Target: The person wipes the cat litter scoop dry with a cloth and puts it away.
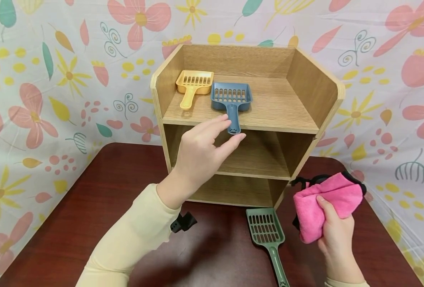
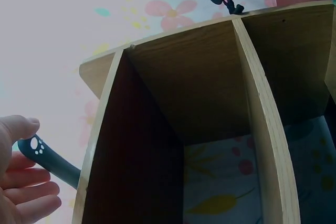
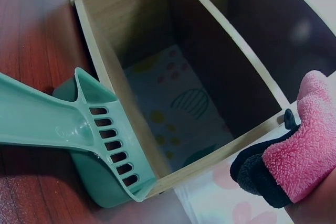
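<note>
The scoop with its handle between the fingers and thumb is slate blue (image 1: 232, 111), and in the left wrist view a pale paw print marks its handle. The other scoops are golden yellow (image 1: 192, 91) and muted green (image 1: 271, 243). The cloth (image 1: 335, 195) is bright pink with black edging. The shelf (image 1: 280, 103) is light brown with wood grain, the table (image 1: 100, 199) dark reddish brown, the sleeve (image 1: 133, 235) pale cream. The curtain (image 1: 97, 95) is white, patterned with pink and yellow flowers and teal leaves.
</note>
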{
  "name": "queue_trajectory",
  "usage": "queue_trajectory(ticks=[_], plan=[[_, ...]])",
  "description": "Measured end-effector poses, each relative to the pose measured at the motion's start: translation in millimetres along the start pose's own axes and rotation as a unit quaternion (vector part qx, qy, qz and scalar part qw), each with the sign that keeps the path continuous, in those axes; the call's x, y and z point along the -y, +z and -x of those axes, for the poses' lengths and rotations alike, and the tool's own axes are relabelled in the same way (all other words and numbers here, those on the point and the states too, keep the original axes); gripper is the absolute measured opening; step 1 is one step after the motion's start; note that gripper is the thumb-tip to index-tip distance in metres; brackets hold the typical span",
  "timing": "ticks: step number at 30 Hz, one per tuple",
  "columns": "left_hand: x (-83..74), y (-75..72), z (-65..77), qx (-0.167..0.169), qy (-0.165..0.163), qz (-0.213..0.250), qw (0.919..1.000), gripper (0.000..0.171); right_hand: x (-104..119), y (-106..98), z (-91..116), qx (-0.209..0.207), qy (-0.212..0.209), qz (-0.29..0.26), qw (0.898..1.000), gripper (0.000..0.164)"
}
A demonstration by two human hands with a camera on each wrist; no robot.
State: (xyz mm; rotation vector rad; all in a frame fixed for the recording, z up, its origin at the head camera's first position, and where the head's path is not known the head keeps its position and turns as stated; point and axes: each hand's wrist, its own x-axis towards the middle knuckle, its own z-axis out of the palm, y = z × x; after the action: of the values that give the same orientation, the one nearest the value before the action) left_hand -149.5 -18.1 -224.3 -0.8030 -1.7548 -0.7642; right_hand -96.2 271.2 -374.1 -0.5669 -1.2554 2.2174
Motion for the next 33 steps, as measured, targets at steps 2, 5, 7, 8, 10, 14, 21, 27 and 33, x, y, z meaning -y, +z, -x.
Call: queue_trajectory(ticks=[2, 5, 7, 8, 10, 14, 21, 27, 33], plan=[[1.5, 0.7, -1.3, 0.004, 0.001, -0.007, 1.0000, 0.028, 0, 0, 0, -0.003, 0.002, 0.006, 1.000, 0.028], [4.0, 1.4, -3.8, 0.009, 0.001, -0.019, 0.9998, 0.026, 0, -1, 0, -0.004, 0.003, 0.009, 1.000, 0.027], [6.0, 2.0, -5.6, 0.012, 0.002, -0.025, 0.9996, 0.024, 0, -1, 0, -0.002, 0.002, 0.009, 1.000, 0.027], [6.9, 2.3, -6.7, 0.014, 0.003, -0.028, 0.9995, 0.023, 0, -1, 0, -0.002, 0.001, 0.007, 1.000, 0.027], [9.0, 3.1, -8.6, 0.017, 0.004, -0.033, 0.9993, 0.022, 0, -1, 0, -0.001, -0.001, 0.006, 1.000, 0.026], [12.4, 4.8, -12.5, 0.024, 0.008, -0.043, 0.9987, 0.022, 0, -1, 0, -0.001, 0.000, 0.010, 1.000, 0.026], [17.9, 8.6, -18.5, 0.048, 0.000, -0.060, 0.9971, 0.024, 0, -1, 0, -0.003, 0.005, 0.015, 1.000, 0.029], [21.6, 11.8, -23.5, 0.065, -0.007, -0.075, 0.9950, 0.025, 1, -2, 0, 0.002, 0.009, 0.017, 1.000, 0.030], [24.9, 15.6, -26.8, 0.082, -0.016, -0.093, 0.9922, 0.021, 1, -3, 0, -0.002, 0.011, 0.021, 1.000, 0.029]])
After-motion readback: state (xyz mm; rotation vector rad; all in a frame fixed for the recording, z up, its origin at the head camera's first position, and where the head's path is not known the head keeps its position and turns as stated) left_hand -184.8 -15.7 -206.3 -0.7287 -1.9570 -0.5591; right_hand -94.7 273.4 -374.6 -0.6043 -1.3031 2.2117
